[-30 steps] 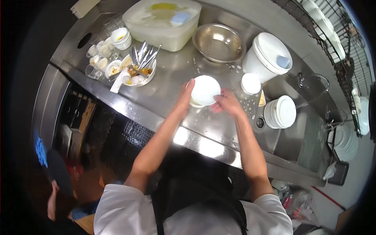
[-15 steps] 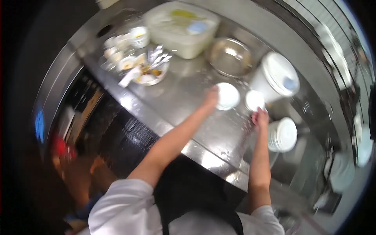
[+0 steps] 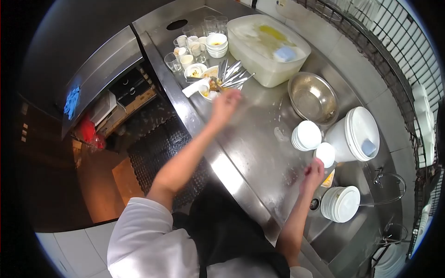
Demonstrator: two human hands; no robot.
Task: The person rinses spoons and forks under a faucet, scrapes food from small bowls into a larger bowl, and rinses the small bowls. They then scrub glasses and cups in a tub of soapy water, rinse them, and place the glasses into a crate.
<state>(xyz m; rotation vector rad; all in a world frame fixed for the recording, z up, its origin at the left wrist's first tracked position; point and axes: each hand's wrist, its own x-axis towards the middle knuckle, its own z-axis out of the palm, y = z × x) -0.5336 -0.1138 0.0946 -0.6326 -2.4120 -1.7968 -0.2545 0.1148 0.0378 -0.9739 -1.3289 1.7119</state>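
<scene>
My left hand (image 3: 225, 105) is over the counter at the near edge of a white bowl (image 3: 208, 95) holding food scraps and a bundle of metal cutlery (image 3: 232, 74). Its fingers are smeared by motion, so I cannot tell whether they grip anything. My right hand (image 3: 313, 175) is closed, fingertips at the near rim of a small white bowl (image 3: 325, 154). Beside that bowl stands a stack of white bowls (image 3: 308, 135). An orange-stained dish (image 3: 328, 179) shows partly behind the right hand.
Cups and glasses (image 3: 190, 48) crowd the far left, beside stacked bowls (image 3: 217, 45). A tub of sudsy water (image 3: 266, 69), a steel bowl (image 3: 313, 99) and a white bucket (image 3: 340, 139) line the back. Stacked white dishes (image 3: 346, 205) stand in the sink (image 3: 324, 236).
My left hand has left the stack of white bowls and moved left to the cutlery bowl. My right hand stays at the small white bowl. The camera view has shifted.
</scene>
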